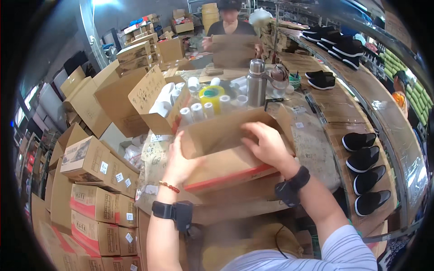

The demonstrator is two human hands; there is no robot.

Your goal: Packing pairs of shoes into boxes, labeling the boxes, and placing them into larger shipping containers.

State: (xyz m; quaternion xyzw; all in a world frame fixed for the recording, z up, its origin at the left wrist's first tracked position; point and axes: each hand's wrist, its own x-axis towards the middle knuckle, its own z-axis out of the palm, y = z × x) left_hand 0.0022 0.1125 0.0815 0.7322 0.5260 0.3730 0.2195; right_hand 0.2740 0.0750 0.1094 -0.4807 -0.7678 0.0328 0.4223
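Note:
An open-topped cardboard box (226, 170), brown with a red strip along its lower near edge, is tilted in front of me at the table's near side. My left hand (181, 158) grips its left end, thumb up along the outside and the other fingers partly hidden. Over the right part of the opening is my right hand (266, 143), its fingers bent and spread apart, blurred at the tips. No object shows between them. A flap (284, 122) stands up at the box's right end. The inside looks bare where it shows.
Beyond the box stand white paper rolls (196, 110), a yellow tape roll (211, 95) and a steel flask (257, 83). Cartons (97, 212) are stacked at left. Black shoes (364, 160) line the right shelf. Across the table a person (231, 27) holds a cardboard piece (233, 50).

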